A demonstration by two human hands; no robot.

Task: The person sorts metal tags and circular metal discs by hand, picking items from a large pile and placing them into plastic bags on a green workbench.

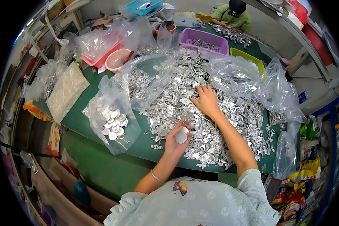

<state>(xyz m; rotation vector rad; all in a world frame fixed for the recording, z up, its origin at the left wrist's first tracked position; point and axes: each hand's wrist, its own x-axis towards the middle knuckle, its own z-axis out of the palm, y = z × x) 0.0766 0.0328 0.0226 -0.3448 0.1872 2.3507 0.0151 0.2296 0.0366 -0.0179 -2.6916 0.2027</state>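
A wide heap of small silver metal pieces (235, 120) in mixed shapes covers the middle of the green table. My left hand (176, 141), palm up at the heap's near edge, cups a couple of round silver discs (181, 137) with its fingers curled round them. Farther in, my right hand (207, 101) lies palm down on the heap with fingers stretched out and apart. What lies under its palm is hidden. Left of my hands, a clear plastic bag (130, 132) lies with its mouth spread, holding similar round discs (115, 122).
Beyond the heap stand a purple basin (203, 35), a green tray (248, 58) and a red basin (101, 56). Clear bags of metal pieces (237, 73) flank the heap. Another person (235, 15) works at the far end. Shelves line both sides.
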